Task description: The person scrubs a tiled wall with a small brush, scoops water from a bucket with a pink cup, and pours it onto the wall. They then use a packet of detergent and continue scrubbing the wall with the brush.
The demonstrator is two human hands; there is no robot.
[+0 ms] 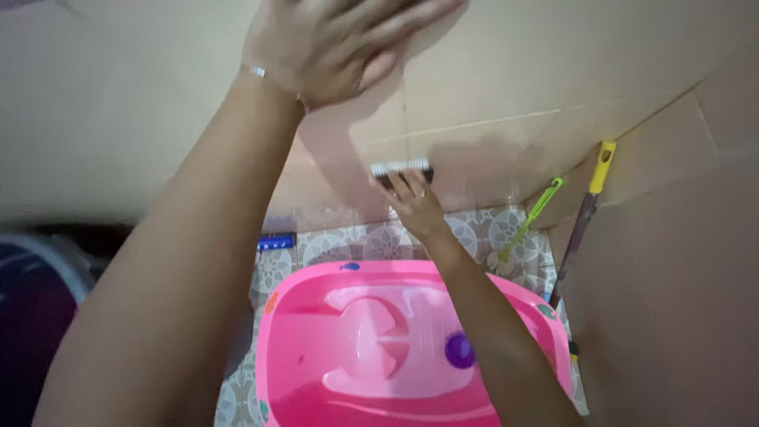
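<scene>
Low in the frame, centre to right, sits a pink plastic baby tub point(300, 348) on the patterned tile floor point(379, 241); a purple round plug point(459, 350) shows inside it near its right side. Right forearm crosses over the tub's right rim, so that edge is partly hidden. Right of centre, two long-handled tools lean in the wall corner: a green-handled brush point(531, 217) and, just beside it further right, a stick with a yellow top point(589, 207). A small blue object point(276, 241) lies on the floor at the foot of the wall, left of centre; too blurred to tell its kind. Far left edge holds a dark round shape, unclear.

Beige tiled wall point(553, 79) fills the upper frame, with a wet-looking darker patch around centre.

Left hand point(340, 43) at upper centre lies flat against the wall, fingers spread and open, holding nothing; a thin bracelet point(257, 71) is at the wrist. Left arm runs down to the lower left, blocking much of that side.

Right hand point(415, 202) at centre is closed around a scrub brush point(402, 168), fingers wrapped on its dark back. The brush sits at the fingertips, just above the hand, white bristles pressed to the wall, well below the left hand and above the tub.
</scene>
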